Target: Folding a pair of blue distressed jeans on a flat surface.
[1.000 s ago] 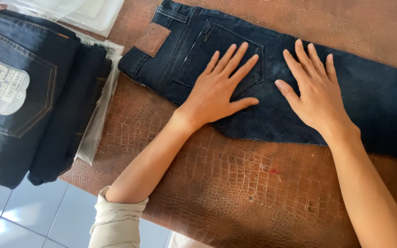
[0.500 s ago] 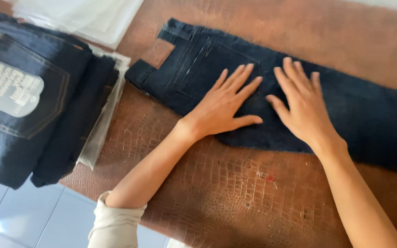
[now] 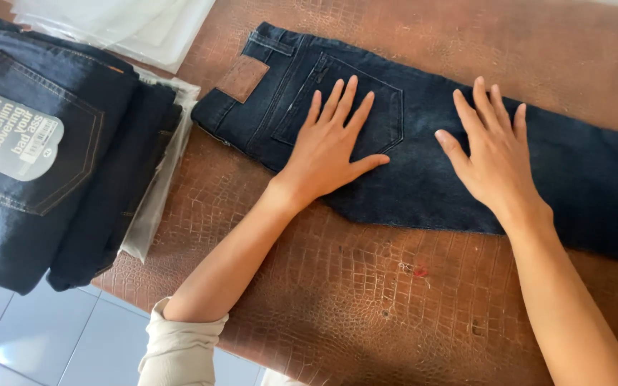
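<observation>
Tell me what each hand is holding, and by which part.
Nothing is gripped. The left hand lies flat on the dark jeans over the back pocket; the right hand lies flat on the leg.

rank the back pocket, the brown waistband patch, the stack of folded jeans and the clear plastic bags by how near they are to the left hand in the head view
1. back pocket, under the left hand
2. brown waistband patch, up and left of it
3. stack of folded jeans, at the table's left edge
4. clear plastic bags, top left corner
</observation>
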